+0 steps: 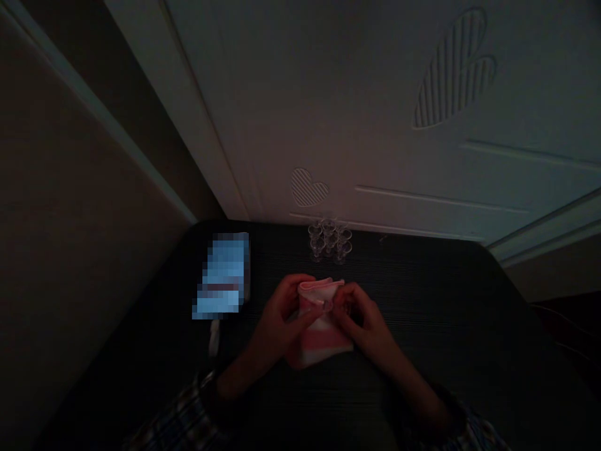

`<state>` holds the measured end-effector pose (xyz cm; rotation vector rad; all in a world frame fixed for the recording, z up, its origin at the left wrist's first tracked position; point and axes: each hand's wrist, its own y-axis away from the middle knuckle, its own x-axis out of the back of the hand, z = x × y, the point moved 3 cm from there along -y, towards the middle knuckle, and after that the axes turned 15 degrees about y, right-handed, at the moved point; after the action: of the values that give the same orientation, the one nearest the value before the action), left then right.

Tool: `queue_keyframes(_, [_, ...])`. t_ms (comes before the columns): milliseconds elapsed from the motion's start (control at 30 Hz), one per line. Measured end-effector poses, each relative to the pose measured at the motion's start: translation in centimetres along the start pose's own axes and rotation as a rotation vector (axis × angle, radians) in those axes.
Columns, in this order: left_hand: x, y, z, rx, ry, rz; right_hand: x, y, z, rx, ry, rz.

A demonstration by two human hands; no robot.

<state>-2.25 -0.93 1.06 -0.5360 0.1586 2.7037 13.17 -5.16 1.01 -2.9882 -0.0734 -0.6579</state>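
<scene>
A folded pink and white cloth [323,338] hangs between my hands over the dark table. My left hand [284,316] is closed on the cloth's left side, its thumb reaching across the front. At the right, my right hand [361,316] has its fingers bent and pinched at a small clear object [327,305] that lies against the cloth. That object looks like a small glass, but dim light blurs its shape. Just beyond the cloth, several small clear glasses [330,239] stand grouped together.
On the left of the dark table [422,300] lies a device with a lit, pixelated screen [225,272], a pale strap or cable [214,338] below it. A white panel with heart reliefs [310,188] rises behind the table's back edge.
</scene>
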Motion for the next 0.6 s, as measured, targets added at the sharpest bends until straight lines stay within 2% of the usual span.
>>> queue_keyframes(267, [0.46, -0.21, 0.5, -0.051, 0.005, 0.047, -0.04, -0.12, -0.3, 0.002, -0.122, 0.056])
queue_keyframes(600, [0.33, -0.07, 0.33, -0.039, -0.002, 0.006, 0.16, -0.14, 0.52, -0.064, -0.096, 0.046])
